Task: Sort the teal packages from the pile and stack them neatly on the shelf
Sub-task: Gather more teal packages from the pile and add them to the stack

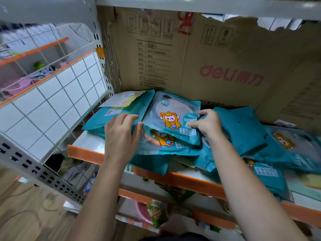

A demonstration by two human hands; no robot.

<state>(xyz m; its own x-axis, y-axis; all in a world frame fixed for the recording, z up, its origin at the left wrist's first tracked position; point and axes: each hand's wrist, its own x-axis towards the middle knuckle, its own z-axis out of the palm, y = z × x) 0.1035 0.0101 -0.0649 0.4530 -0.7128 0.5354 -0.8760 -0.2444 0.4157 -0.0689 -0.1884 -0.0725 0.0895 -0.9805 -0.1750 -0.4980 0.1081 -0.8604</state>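
Right hand (206,124) pinches the top package (173,117) by its right edge, fingers curled over it, probably to square it up. Left hand (121,129) lies flat on the left stack (118,112), fingers together, thumb against the package's edge as a stop. Pile (278,145) sprawls to the right, all on the shelf (83,153).

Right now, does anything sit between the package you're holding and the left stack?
Nothing lies between them: the package, pinched by the right hand, borders the left stack. But the left hand rests flat on that stack.
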